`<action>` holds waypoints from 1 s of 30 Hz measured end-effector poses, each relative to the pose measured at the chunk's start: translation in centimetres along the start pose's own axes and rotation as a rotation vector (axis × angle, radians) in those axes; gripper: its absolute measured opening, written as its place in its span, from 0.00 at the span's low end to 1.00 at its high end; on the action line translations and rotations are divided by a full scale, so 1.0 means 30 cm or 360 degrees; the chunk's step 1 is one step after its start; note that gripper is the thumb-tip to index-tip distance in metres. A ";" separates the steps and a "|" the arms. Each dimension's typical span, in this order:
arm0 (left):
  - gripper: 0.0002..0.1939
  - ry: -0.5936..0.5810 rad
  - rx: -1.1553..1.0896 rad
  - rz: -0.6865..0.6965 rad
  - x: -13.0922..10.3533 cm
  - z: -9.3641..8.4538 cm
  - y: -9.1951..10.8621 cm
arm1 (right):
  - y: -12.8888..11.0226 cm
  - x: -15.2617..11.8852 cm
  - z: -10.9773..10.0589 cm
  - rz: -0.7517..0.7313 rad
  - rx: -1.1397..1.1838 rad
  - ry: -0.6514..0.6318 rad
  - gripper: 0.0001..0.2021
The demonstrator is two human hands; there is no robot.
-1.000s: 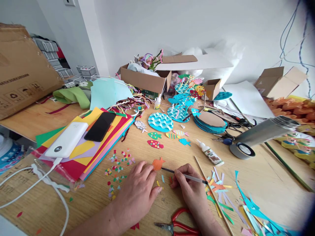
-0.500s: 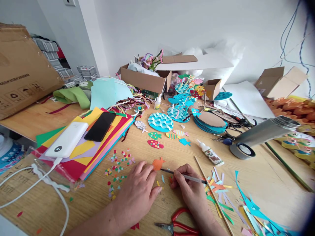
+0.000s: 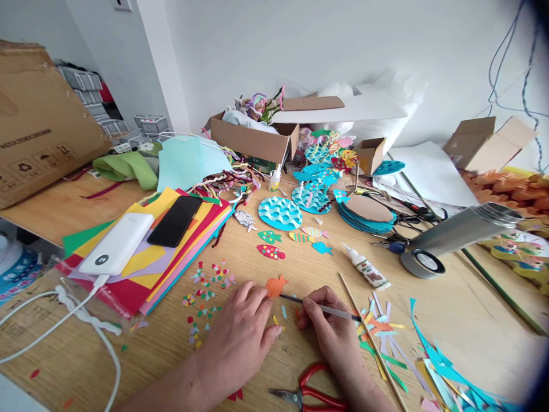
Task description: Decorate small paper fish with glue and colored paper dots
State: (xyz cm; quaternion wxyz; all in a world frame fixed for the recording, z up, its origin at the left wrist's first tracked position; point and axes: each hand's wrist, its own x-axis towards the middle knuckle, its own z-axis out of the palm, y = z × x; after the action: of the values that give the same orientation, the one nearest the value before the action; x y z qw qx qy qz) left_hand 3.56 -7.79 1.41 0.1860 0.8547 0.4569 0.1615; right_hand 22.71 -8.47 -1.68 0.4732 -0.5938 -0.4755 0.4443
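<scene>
The near fish [image 3: 277,287] lies left of the pen [image 3: 334,311], before the other fish [image 3: 271,252]. Phone [image 3: 175,221] and power bank [image 3: 116,243] lie on paper [image 3: 156,277] farther left; scissors [image 3: 297,396] lie before the pen.

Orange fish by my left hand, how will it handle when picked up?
The orange fish looks cut from thin paper, so it's probably light and bendy. Lying flat on the table, it may be hard to pinch. Its small tail could crease easily.

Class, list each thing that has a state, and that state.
Orange paper fish, flat, touched by left hand
Slim grey pen, in right hand
Black rectangular phone, screen dark
White rectangular power bank, cable attached
Silver cylindrical metal flask, uncapped
Red-handled metal scissors, not held
Brown-labelled white plastic bottle, lying
</scene>
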 end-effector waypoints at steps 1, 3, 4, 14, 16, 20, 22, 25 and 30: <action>0.12 0.0005 0.0002 0.0003 0.000 0.000 0.000 | -0.001 0.000 0.000 0.0001 -0.0001 0.0002 0.17; 0.12 0.0015 0.0001 0.0012 0.001 -0.001 0.000 | -0.002 0.001 0.000 0.0005 -0.0013 0.0008 0.17; 0.12 0.0017 0.0000 0.0013 0.001 -0.001 0.000 | -0.001 0.001 -0.001 0.0007 -0.0022 0.0013 0.18; 0.12 0.0017 0.0017 0.0005 0.003 0.001 -0.001 | 0.002 -0.001 -0.002 -0.0017 0.0018 -0.0013 0.15; 0.12 0.0012 0.0021 0.0005 0.003 0.002 -0.002 | 0.003 0.000 -0.003 -0.0019 0.0007 -0.0017 0.15; 0.13 0.0012 0.0019 0.0005 0.002 0.000 -0.001 | 0.002 -0.001 -0.003 -0.0022 0.0007 -0.0034 0.14; 0.13 0.0011 0.0016 0.0009 0.002 -0.001 -0.001 | -0.001 -0.002 -0.002 -0.0024 0.0025 -0.0041 0.14; 0.13 0.0010 0.0011 0.0005 0.003 -0.002 -0.001 | -0.005 -0.003 0.001 -0.0019 0.0044 -0.0024 0.15; 0.14 -0.0017 0.0019 -0.0004 0.004 0.000 -0.001 | -0.004 -0.002 0.006 0.0001 0.0002 0.0018 0.16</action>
State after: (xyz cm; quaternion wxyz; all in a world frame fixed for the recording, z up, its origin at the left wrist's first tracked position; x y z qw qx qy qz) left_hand 3.59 -7.68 1.41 0.1835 0.8562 0.4578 0.1539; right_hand 22.51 -8.49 -1.58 0.4762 -0.5962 -0.4723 0.4413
